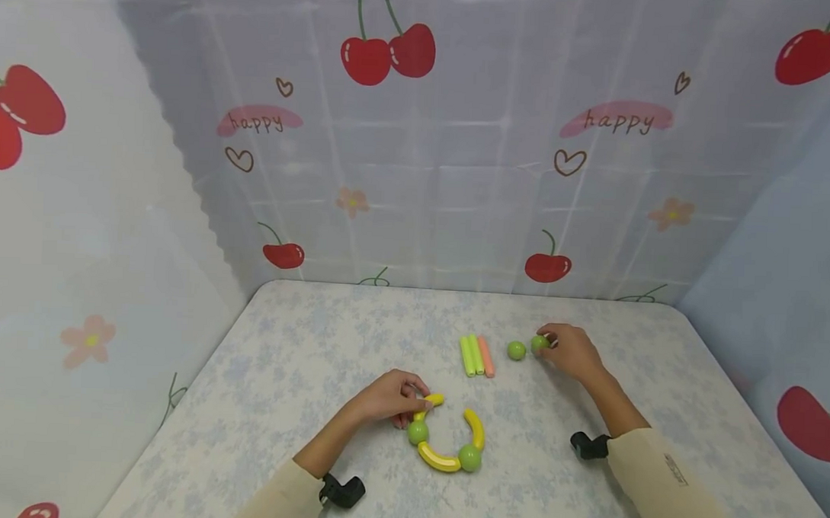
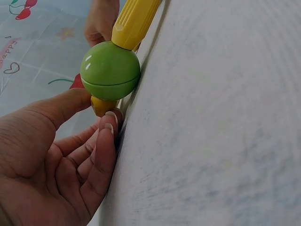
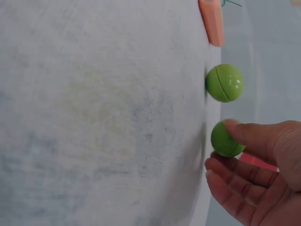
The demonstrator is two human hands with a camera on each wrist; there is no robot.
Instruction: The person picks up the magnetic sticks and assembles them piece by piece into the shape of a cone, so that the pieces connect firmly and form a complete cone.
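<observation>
Three curved yellow rods (image 1: 439, 459) and two green balls (image 1: 470, 457) are joined in an open ring on the table, with the gap at the far side. My left hand (image 1: 391, 399) pinches the upper left yellow rod (image 2: 101, 106) between thumb and fingers, just beyond a green ball (image 2: 110, 70). Farther back on the right, my right hand (image 1: 571, 351) holds a loose green ball (image 3: 226, 139) between thumb and fingers. Another loose green ball (image 1: 516, 350) rests on the table just left of it, apart from the hand.
Two yellow-green rods (image 1: 472, 355) and one orange rod (image 1: 486, 357) lie side by side left of the loose balls. A patterned cloth covers the table (image 1: 302, 339). Curtains (image 1: 418, 175) with cherries hang behind and at both sides.
</observation>
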